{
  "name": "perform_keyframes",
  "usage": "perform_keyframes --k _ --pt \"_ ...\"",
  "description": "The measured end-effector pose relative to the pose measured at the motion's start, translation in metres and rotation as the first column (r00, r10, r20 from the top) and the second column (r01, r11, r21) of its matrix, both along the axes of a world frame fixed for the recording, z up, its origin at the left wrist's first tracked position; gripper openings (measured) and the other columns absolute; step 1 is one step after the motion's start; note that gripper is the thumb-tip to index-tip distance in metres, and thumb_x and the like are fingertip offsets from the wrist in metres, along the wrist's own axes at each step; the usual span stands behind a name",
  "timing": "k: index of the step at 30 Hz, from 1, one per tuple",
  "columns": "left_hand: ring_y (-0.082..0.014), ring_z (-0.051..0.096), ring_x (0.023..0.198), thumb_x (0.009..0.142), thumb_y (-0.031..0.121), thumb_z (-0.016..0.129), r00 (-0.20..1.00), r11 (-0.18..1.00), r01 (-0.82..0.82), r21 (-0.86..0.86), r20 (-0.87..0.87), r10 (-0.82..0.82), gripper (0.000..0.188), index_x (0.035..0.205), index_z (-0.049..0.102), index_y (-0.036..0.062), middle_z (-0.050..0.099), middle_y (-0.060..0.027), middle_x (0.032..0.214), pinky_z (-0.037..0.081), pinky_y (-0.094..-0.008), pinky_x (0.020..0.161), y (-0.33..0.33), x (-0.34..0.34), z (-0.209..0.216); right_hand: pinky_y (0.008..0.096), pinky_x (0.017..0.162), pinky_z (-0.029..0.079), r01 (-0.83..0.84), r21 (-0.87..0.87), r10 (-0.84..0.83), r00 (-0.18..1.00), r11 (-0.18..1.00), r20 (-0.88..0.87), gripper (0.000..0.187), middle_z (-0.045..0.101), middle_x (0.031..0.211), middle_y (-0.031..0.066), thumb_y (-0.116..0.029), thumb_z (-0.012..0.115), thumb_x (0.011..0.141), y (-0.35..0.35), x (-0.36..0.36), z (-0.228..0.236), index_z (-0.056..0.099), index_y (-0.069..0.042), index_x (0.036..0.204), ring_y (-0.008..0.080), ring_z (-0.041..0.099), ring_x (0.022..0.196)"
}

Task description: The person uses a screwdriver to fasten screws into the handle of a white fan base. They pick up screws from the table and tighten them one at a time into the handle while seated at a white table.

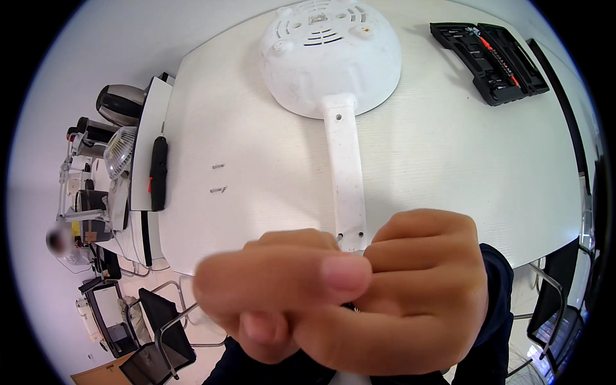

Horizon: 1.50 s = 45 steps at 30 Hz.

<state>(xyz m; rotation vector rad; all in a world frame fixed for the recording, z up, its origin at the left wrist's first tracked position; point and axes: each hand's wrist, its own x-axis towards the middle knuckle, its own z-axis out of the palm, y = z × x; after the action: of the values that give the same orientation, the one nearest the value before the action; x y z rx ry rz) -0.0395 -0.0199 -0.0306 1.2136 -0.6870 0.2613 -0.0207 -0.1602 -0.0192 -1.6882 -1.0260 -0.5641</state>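
My left hand (269, 289) and my right hand (417, 289) meet close in front of me, both with curled fingers. The left thumb lies across toward the right knuckles. Between them a small dark, glinting bit shows, too little to name. Beyond them a white round appliance shell (330, 70) lies upside down on the table, vent slots and feet facing up. Its long flat white handle (346, 167) points toward me; screw holes show in it, and my hands cover its near end. Left of the handle lie two small screws (218, 166).
Near the table's left edge lies a black power screwdriver (159, 170). An open black tool case (497, 64) with bits and an orange-red strip rests at the far right. Chairs (163, 327) stand left and right of the white table (449, 154); other appliances (120, 151) fill a left-hand shelf.
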Motion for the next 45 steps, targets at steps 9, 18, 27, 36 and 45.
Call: perform_keyframes --k 9,18,27,36,45 --pt "-0.0101 0.042 0.039 0.090 0.052 0.037 0.946 0.993 0.110 -0.041 -0.302 -0.117 0.067 0.114 0.034 -0.0105 0.051 -0.0078 0.052 0.034 -0.0223 0.037 -0.012 0.027 0.007 0.0197 0.034 0.018 0.154 -0.084 -0.162 0.982 0.984 -0.098 0.028 0.043 0.042 -0.0071 -0.018 0.078 0.056 -0.007 0.007 0.015 0.070 -0.013 0.082 0.0034 0.033 0.031" --pt "-0.0104 0.041 0.039 0.092 0.057 0.020 0.963 0.899 -0.264 0.349 0.043 0.266 0.073 0.123 0.030 -0.0074 0.051 -0.0081 0.052 0.036 -0.0214 0.040 -0.007 0.022 0.001 0.0194 0.033 0.014 0.228 -0.106 -0.236 0.969 0.968 -0.068 0.024 0.042 0.041 -0.0101 -0.016 0.080 0.054 -0.004 0.010 0.002 0.069 -0.013 0.075 0.0030 0.029 0.030" --pt "-0.0054 0.034 0.035 0.077 0.078 0.019 0.848 0.973 -0.225 -0.060 -0.504 0.165 0.099 0.118 0.033 -0.0113 0.044 -0.0026 0.042 0.026 -0.0203 0.034 -0.022 0.004 0.014 0.0178 0.034 0.014 0.267 -0.035 -0.270 0.955 0.963 -0.120 0.018 0.043 0.042 -0.0090 -0.011 0.079 0.057 0.007 -0.005 0.010 0.065 -0.008 0.069 0.0009 0.029 0.030" --pt "-0.0045 0.040 0.045 0.074 0.078 0.031 0.932 0.969 -0.227 -0.096 -0.309 0.188 0.102 0.123 0.031 -0.0119 0.050 -0.0037 0.052 0.029 -0.0172 0.043 -0.020 0.008 0.004 0.0187 0.033 0.018 0.013 -0.192 -0.048 0.982 0.981 -0.180 0.020 0.046 0.043 -0.0081 -0.020 0.078 0.059 -0.010 0.006 0.018 0.067 -0.011 0.072 0.0022 0.035 0.030" --pt "-0.0037 0.033 0.041 0.076 0.078 0.027 0.919 0.999 -0.050 -0.009 -0.392 0.043 0.098 0.123 0.027 -0.0086 0.049 -0.0042 0.054 0.026 -0.0194 0.041 -0.014 0.008 0.017 0.0211 0.035 0.013 0.216 -0.281 -0.217 0.976 0.935 0.026 0.027 0.034 0.039 -0.0107 -0.018 0.080 0.046 -0.001 0.002 0.027 0.064 -0.013 0.068 0.0024 0.024 0.030"
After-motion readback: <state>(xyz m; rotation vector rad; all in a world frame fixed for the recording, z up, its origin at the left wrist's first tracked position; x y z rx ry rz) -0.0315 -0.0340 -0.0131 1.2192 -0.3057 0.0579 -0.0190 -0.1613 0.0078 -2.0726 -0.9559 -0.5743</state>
